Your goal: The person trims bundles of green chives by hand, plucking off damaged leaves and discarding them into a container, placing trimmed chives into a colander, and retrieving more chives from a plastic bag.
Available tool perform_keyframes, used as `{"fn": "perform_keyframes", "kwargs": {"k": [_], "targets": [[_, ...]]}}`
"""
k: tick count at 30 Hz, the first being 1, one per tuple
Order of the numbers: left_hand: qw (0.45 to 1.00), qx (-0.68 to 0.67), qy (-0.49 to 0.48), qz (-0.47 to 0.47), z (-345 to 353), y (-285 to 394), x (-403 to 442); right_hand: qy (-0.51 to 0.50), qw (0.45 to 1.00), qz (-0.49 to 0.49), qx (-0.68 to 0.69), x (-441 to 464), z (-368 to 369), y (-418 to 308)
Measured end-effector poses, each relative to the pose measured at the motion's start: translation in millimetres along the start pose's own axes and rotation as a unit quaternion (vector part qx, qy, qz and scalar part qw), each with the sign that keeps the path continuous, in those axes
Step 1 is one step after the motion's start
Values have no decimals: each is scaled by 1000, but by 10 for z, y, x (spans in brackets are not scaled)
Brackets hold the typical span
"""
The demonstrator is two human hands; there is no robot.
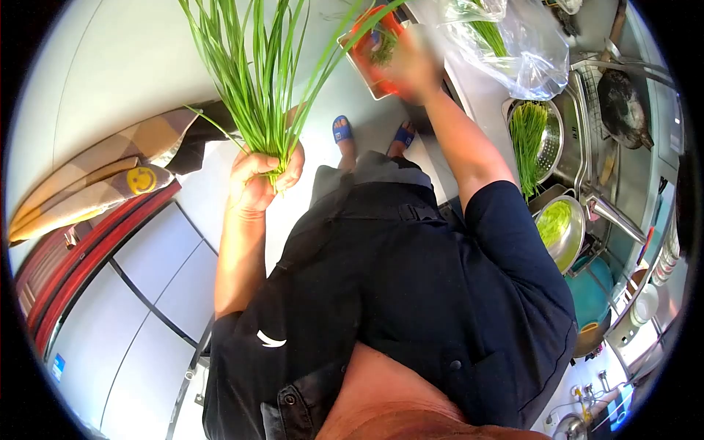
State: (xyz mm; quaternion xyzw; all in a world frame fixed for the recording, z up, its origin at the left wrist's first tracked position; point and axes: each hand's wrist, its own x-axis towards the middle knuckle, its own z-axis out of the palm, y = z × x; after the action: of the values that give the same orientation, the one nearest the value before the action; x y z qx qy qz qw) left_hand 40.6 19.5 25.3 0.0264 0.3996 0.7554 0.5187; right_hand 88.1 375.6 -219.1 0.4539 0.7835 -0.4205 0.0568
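My left hand [265, 170] is closed around the lower ends of a bunch of long green garlic chives [260, 95]. The leaves fan out away from me, and a few blades stray to both sides. My right hand [416, 67] is smeared by motion, so its fingers cannot be made out. It is over the near right side of a red bin [364, 48], which has green scraps [383, 51] inside. Some long blades reach from the bunch toward the bin.
At right, the counter holds a clear plastic bag [532, 59] with greens. In the sink area are a colander [555, 139] of chives [526, 143] and a metal bowl [576, 246] with light green pieces [554, 224]. A red-edged cabinet [103, 242] stands at left.
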Motion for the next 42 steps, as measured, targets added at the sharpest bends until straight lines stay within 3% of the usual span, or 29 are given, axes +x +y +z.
{"fn": "perform_keyframes", "kwargs": {"k": [3,7,11,13,17,19,23,25,27,30,33,42], "targets": [[1000,2,0,0,-43,16,-17,69,992,-76,-69,20,98,90],[1000,1,3,-16,-128,20,-22,83,989,-110,-47,99,158,239],[1000,-8,-15,-13,-103,32,8,47,994,-69,-64,0,29,181],[1000,-2,-11,-6,-87,35,28,79,990,-117,-14,13,53,259],[1000,-9,-25,-9,3,46,134,37,996,-79,19,-268,-70,64],[999,-16,-42,-8,89,62,183,-79,950,-42,300,-481,-77,4],[997,-15,-72,9,274,57,312,-172,903,1,393,-1408,-811,-640],[996,-4,-88,7,400,61,374,-238,825,38,511,-1597,-1050,-708],[994,10,-107,1,553,58,455,-246,818,29,519,-1730,-1300,-748],[993,19,-114,6,769,30,570,-303,759,2,576,-1795,-1565,-666],[989,25,-143,5,911,0,697,-275,737,-17,617,-1867,-1762,-633],[982,-21,-186,10,1103,-232,1031,-237,720,-73,648,-1893,-2106,-543]]}}
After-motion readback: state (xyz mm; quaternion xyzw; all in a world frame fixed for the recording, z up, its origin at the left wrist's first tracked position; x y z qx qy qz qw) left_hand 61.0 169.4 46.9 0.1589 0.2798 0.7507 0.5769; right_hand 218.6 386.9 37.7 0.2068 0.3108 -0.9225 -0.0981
